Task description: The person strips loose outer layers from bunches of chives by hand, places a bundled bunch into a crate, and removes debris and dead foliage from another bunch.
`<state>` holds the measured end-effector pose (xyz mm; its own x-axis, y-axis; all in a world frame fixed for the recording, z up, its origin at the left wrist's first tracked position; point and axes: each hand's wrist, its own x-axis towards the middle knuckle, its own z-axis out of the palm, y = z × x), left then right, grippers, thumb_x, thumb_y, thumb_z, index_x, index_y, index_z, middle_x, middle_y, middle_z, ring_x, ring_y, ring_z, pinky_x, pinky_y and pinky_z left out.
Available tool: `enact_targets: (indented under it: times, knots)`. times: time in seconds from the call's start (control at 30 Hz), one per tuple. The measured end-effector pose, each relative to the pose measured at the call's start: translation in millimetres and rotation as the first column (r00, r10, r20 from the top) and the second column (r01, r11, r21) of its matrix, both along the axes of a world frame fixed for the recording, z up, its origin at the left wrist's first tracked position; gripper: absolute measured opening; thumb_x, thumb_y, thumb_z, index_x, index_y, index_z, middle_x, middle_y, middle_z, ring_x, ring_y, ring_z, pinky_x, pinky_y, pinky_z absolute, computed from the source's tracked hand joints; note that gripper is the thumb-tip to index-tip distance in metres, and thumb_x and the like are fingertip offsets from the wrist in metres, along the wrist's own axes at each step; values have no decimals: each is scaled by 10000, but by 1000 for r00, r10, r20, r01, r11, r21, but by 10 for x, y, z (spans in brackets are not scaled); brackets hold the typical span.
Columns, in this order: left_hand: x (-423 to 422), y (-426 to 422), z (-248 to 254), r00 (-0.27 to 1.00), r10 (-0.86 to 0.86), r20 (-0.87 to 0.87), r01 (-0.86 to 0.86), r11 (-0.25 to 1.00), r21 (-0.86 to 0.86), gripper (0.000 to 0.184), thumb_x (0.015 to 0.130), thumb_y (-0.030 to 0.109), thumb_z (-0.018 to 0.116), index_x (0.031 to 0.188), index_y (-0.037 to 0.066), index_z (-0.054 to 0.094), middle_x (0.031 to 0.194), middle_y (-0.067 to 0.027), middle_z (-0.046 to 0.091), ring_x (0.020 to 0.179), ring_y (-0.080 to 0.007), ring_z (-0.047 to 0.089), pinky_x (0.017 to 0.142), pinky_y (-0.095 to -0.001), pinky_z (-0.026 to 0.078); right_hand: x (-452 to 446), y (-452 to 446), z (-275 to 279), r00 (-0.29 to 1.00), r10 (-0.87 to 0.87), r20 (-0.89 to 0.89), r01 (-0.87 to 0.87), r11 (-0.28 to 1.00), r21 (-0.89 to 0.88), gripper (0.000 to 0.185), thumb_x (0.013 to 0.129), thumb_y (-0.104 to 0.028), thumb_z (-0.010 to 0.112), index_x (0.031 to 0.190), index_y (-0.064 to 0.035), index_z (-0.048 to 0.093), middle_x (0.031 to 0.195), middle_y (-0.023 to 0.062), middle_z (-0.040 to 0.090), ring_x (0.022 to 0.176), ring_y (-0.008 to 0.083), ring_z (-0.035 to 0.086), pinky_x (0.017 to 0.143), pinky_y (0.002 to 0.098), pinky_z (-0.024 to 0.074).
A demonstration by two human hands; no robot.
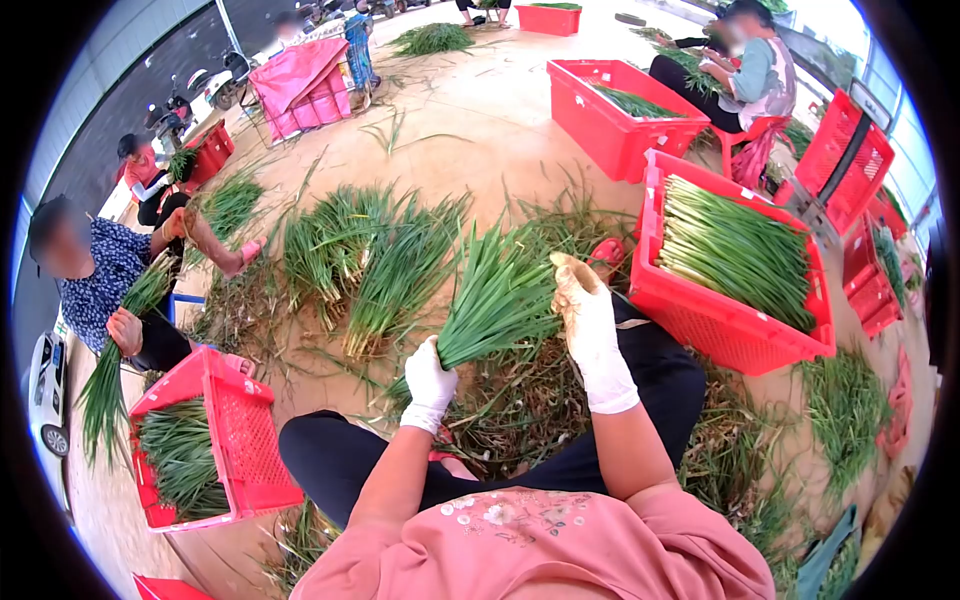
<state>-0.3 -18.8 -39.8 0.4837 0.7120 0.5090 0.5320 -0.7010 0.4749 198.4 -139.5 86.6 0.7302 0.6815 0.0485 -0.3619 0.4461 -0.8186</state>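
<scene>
My left hand (430, 378), in a white glove, is wrapped around a bunch of garlic chives (505, 300), whose green leaves fan out up and to the right. My right hand (588, 315), also gloved and soiled at the fingertips, is raised just right of the leaf tips. Its fingers are curled together; whether anything is pinched in them I cannot make out. Beyond the bunch, loose chive piles (340, 240) lie on the ground. Beneath my hands is a heap of trimmed leaves and dry scraps (520, 410).
A red crate (735, 335) of neatly laid chives stands close on my right, with another red crate (610, 130) behind it. At left is a third red crate (250, 440), beside a seated person (110, 270) holding chives. Other people sit farther off. A pink-covered cart (305, 90) stands at the back.
</scene>
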Motion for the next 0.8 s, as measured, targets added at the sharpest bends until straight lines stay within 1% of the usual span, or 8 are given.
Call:
enact_targets:
  times: [0.17, 0.23, 0.3, 0.4, 0.47, 0.57, 0.67, 0.8]
  knots:
    - [18, -9, -13, 998, -10, -69, 13, 999, 49, 441, 587, 41, 615, 1016, 40, 509, 801, -129, 583, 732, -309, 561, 642, -400, 413, 73, 97, 30, 981, 180, 76, -169, 976, -134, 240, 803, -138, 664, 988, 8, 619, 722, -25, 577, 553, 44, 434, 495, 198, 363]
    - [-2, -11, -21, 997, -14, -74, 19, 998, 64, 453, 585, 45, 619, 1024, 37, 506, 804, -127, 580, 737, -305, 559, 644, -396, 408, 56, 134, 40, 934, 83, 349, 27, 954, -298, 134, 795, -91, 644, 886, 6, 631, 690, 10, 576, 568, 102, 493, 513, 244, 397]
    - [-4, 15, -13, 997, -15, -78, 22, 996, 82, 465, 583, 49, 624, 1032, 34, 504, 806, -126, 576, 742, -302, 557, 646, -392, 404, 197, 116, -8, 187, -124, 975, 555, 832, -1, 75, 785, -8, 562, 734, -19, 617, 676, 93, 554, 655, 209, 573, 588, 282, 442]
    - [79, -54, 113, 999, -37, -2, 37, 990, 136, 382, 606, 13, 618, 978, 28, 531, 780, -159, 584, 713, -352, 562, 622, -414, 440, 150, 85, -22, 564, -268, 781, 462, 886, -30, 89, 818, -38, 566, 740, -22, 605, 702, 41, 570, 638, 142, 535, 586, 277, 427]
    - [97, -76, 98, 999, -43, -16, 44, 990, 133, 440, 594, 40, 629, 1019, 24, 514, 804, -142, 571, 742, -327, 552, 650, -393, 417, 146, 54, 9, 922, -251, 295, 277, 960, -49, 78, 850, -78, 565, 787, -49, 601, 732, -2, 574, 643, 78, 489, 620, 244, 411]
    - [36, -45, -8, 998, -65, -7, 66, 993, 95, 499, 584, 50, 631, 1062, 9, 494, 830, -134, 562, 764, -319, 543, 674, -387, 404, 421, -88, 317, 971, -164, -176, 218, 909, 357, 143, 869, -194, 572, 789, -76, 584, 724, 1, 571, 666, 113, 532, 689, 308, 452]
    - [2, -5, -27, 992, -78, 95, 64, 987, 147, 482, 593, 18, 613, 1056, -18, 486, 852, -151, 576, 749, -353, 545, 662, -421, 425, 437, -200, 511, 998, 55, -20, -42, 911, 411, 166, 868, -227, 577, 817, -69, 577, 773, 17, 584, 785, 162, 594, 778, 397, 495]
    - [-22, 52, -38, 995, -64, 80, 59, 996, 71, 482, 597, 24, 621, 1059, -19, 486, 851, -149, 575, 750, -350, 546, 661, -416, 424, 195, -192, 389, 932, 20, 362, 82, 962, -262, 212, 813, -110, 643, 988, 2, 599, 874, 32, 616, 780, 87, 553, 682, 229, 467]
